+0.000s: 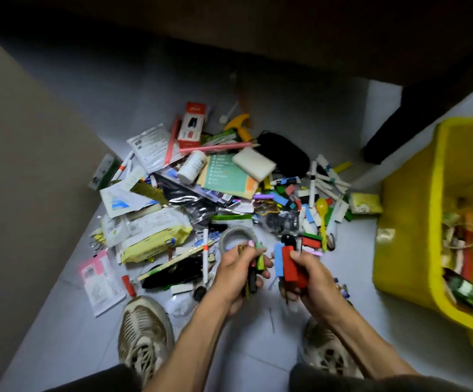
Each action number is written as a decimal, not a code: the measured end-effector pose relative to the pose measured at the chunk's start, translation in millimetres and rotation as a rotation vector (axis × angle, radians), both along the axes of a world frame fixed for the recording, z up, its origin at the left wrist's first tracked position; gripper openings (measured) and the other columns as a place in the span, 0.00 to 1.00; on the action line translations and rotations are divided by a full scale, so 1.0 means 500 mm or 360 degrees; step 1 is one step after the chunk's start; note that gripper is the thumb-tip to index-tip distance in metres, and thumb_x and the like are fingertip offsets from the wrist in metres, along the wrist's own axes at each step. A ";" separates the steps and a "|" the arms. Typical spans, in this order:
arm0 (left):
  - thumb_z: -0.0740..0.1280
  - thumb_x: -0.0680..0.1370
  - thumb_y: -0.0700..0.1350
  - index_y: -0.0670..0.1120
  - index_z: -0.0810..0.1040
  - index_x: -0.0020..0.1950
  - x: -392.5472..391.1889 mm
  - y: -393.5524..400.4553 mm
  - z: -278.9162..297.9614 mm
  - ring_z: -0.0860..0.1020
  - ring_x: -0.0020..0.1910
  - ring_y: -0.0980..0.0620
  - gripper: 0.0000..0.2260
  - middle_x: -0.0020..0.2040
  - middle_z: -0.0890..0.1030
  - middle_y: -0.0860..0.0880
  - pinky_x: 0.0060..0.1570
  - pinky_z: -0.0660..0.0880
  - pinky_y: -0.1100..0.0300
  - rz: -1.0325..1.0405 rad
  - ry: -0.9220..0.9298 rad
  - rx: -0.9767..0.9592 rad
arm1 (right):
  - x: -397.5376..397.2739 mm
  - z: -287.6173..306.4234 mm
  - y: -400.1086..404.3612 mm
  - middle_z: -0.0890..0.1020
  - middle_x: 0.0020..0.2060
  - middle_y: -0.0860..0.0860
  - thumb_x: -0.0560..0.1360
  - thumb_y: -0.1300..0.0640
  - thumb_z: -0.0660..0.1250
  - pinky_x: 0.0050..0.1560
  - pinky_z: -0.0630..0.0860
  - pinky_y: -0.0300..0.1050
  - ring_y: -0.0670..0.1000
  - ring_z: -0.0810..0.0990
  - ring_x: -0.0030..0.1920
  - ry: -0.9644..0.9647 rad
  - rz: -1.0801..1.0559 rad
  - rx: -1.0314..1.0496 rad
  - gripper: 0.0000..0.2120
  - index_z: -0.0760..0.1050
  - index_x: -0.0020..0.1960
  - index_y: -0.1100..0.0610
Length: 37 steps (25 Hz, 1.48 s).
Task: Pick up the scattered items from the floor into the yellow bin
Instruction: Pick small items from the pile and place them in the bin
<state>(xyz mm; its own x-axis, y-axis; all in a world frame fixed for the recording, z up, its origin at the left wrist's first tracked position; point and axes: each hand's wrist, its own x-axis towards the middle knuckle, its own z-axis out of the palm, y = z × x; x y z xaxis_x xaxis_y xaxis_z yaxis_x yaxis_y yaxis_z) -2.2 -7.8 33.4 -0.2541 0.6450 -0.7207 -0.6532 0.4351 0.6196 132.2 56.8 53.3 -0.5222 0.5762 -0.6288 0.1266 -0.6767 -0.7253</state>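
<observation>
Left hand (241, 267) overfull with small sticks; right hand (300, 271) clutching red and blue blocks (286, 263). Risk: pieces spill en route to yellow bin (410, 250) at three o'clock.

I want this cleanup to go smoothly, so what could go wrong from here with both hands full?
The right hand grips several red and blue blocks at once; one could slip out on the way to the yellow bin. The left hand holds a loose bundle of small items, also easy to drop. Clutter lies right by both shoes, a slipping hazard.
</observation>
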 end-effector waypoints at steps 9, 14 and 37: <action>0.64 0.80 0.51 0.43 0.76 0.54 0.363 0.349 0.232 0.78 0.38 0.47 0.12 0.45 0.80 0.42 0.35 0.77 0.58 -0.0345 -0.0585 0.0269 | 0.331 0.150 0.207 0.79 0.33 0.55 0.73 0.51 0.59 0.23 0.66 0.40 0.51 0.72 0.28 -0.0182 -0.1190 0.0537 0.14 0.80 0.41 0.58; 0.54 0.81 0.62 0.44 0.72 0.71 0.407 0.375 0.209 0.71 0.69 0.48 0.28 0.69 0.74 0.47 0.67 0.66 0.53 -0.0507 -0.0456 0.0267 | 0.400 0.080 0.230 0.84 0.50 0.48 0.69 0.51 0.65 0.48 0.76 0.46 0.49 0.81 0.52 -0.0364 -0.1321 0.0493 0.17 0.81 0.54 0.55; 0.69 0.75 0.44 0.55 0.65 0.73 -0.009 0.156 -0.158 0.64 0.65 0.49 0.28 0.72 0.66 0.52 0.58 0.64 0.53 -0.1354 0.2235 -0.0381 | -0.020 -0.203 0.173 0.69 0.72 0.49 0.72 0.58 0.68 0.64 0.70 0.50 0.55 0.69 0.66 -0.1112 0.0951 0.1589 0.31 0.65 0.73 0.49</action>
<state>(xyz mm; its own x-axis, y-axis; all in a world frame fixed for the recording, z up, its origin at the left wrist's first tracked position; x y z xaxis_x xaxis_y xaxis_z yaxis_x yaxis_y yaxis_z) -6.8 70.1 -45.8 -0.4053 0.8461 -0.3461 0.7796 0.5176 0.3524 122.3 143.5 -48.0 -0.5974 0.7380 -0.3139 0.7537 0.3829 -0.5342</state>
